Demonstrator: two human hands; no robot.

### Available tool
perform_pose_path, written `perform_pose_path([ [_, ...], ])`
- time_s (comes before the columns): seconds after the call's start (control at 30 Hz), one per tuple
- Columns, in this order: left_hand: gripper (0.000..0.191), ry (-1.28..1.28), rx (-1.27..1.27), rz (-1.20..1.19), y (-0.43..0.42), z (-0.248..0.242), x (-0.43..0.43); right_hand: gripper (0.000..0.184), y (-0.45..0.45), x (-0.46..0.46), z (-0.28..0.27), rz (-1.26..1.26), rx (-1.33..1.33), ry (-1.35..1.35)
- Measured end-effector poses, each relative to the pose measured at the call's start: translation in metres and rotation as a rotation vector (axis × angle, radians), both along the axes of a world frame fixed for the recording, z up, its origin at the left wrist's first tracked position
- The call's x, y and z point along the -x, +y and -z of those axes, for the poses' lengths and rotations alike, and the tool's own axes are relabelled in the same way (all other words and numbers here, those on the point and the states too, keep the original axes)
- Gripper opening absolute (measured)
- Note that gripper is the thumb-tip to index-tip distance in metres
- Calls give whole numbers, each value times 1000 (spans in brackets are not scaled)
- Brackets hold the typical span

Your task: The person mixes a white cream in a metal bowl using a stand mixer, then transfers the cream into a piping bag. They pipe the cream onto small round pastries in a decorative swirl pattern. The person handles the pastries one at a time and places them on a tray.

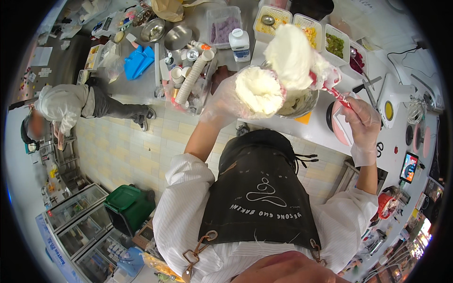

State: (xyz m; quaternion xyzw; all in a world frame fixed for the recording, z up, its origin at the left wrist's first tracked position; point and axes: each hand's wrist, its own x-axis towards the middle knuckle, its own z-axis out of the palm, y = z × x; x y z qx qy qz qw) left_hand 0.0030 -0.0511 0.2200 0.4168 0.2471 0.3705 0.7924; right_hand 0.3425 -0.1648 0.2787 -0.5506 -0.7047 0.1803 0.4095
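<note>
My left hand, in a clear plastic glove, holds up a piping bag whose wide mouth is full of pale cream. In my gloved right hand is the handle of a red spatula. A large mound of whipped cream sits on its blade, just right of and above the bag's mouth. Behind and below both, partly hidden, a metal mixing bowl with more cream stands on the white worktop. The lower part of the bag is hidden by my left hand and the cream.
White baskets of chopped fruit line the back. A pink turntable and a kitchen scale stand at right. A tub of paper cups, a blue cloth or bag and metal bowls are at left. A person stands farther left.
</note>
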Motion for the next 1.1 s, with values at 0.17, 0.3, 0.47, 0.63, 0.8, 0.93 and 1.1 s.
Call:
perform_pose_path([
  [0.17,67,339,-519,302,9,-11,-9,38,4,14,-24,-6,-311,-407],
  [0.3,67,92,-206,188,7,-16,-8,51,2,17,-36,-3,-424,-693],
  [0.47,67,11,-123,116,8,-16,-3,54,-4,9,-46,49,-482,-904],
  [0.63,67,-51,-92,74,11,-17,-2,52,-9,-16,-57,159,-421,-1020],
  [0.8,67,-127,-43,21,25,-19,1,38,-12,-49,-51,254,-315,-1021],
  [0.93,67,-201,61,9,29,-21,16,31,-17,-59,-15,214,-67,-693],
  [1.1,67,-298,245,-32,30,-14,20,34,4,-30,51,139,626,-366],
])
